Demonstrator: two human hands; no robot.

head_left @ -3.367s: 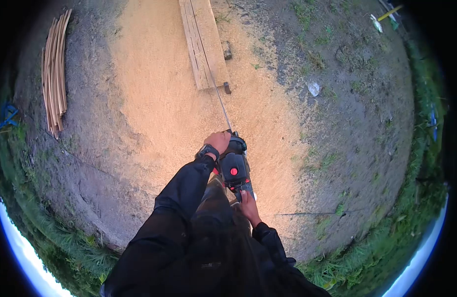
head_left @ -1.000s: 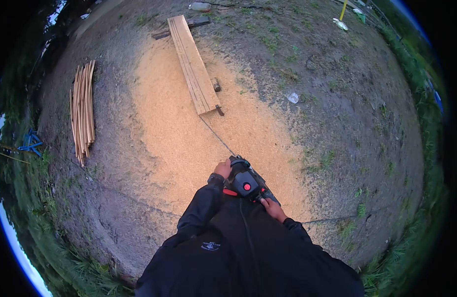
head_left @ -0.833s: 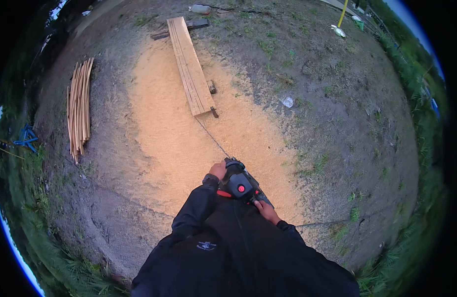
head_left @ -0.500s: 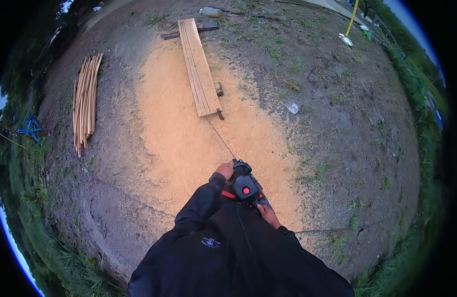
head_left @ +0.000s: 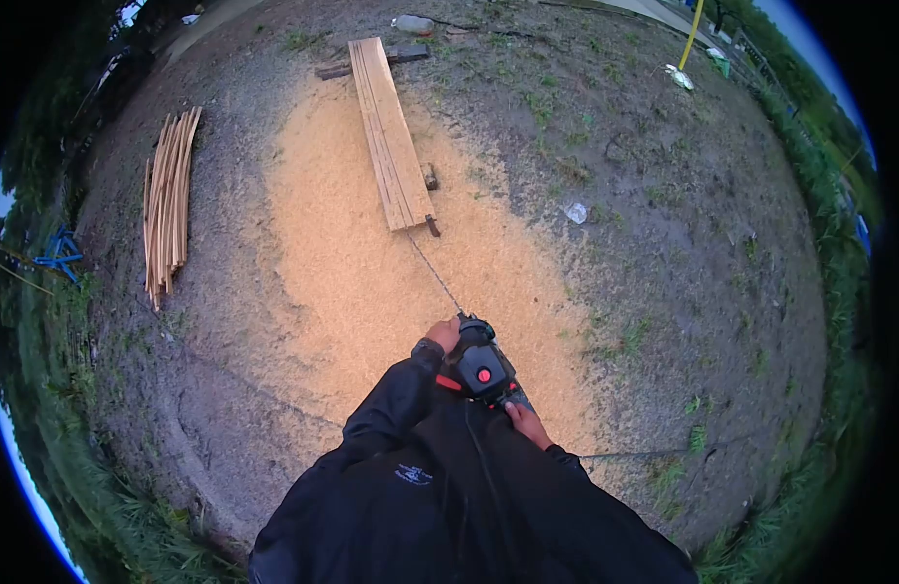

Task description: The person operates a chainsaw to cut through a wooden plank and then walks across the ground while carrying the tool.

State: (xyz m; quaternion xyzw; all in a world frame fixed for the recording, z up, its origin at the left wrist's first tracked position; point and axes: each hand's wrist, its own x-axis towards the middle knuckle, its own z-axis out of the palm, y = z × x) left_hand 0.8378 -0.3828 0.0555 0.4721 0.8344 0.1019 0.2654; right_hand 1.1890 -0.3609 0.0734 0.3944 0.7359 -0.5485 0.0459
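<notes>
The left hand (head_left: 444, 336) grips the near, central chainsaw (head_left: 483, 358) at its front, the right hand (head_left: 527, 425) its rear, presumably for control; its bar (head_left: 432, 268) points toward the farther plank (head_left: 390, 136), laid across a timber (head_left: 408, 53), likely for clearance.

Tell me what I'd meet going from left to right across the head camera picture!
Blue thing at the grassy edge → stack of thin wooden strips → long wooden plank → black chainsaw body → small pale scrap on the ground → yellow pole.
</notes>
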